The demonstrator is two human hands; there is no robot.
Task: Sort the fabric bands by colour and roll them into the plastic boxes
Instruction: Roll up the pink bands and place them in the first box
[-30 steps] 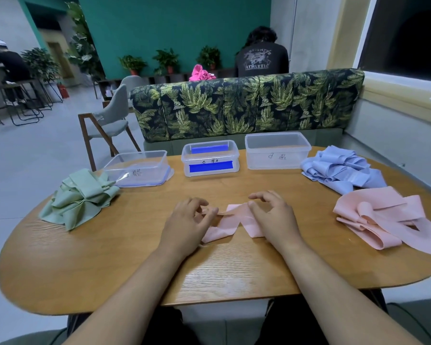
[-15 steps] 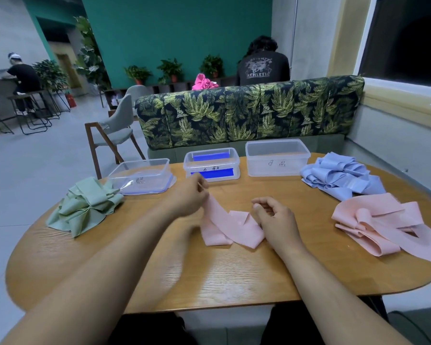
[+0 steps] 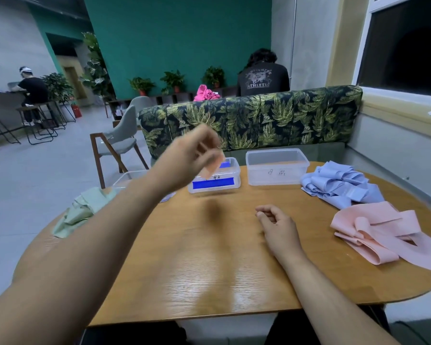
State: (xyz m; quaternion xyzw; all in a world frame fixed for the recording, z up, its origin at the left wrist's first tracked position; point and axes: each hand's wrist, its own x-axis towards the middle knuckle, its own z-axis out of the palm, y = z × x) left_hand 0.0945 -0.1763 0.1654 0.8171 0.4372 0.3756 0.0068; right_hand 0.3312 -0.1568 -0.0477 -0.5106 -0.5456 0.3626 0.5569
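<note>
Left hand (image 3: 194, 153) raised above the table (image 3: 209, 270), over the near edge of the middle box (image 3: 234, 168), badly motion-blurred. Fingers look bunched, with a pinkish shape (image 3: 210, 169) below them; cannot tell whether it is gripping a band. Right hand (image 3: 276, 222) rests on the tabletop, fingers loosely curled, nothing in it. Middle box holds blue material. Right box (image 3: 276, 175) is clear-walled, with handwriting on its front. Left box (image 3: 127, 179) is mostly hidden behind the forearm. Green bands (image 3: 85, 210) are heaped at the far left edge. Blue bands (image 3: 341, 185) are piled just right of the right box, with pink bands (image 3: 373, 230) nearer, touching the blue pile.
</note>
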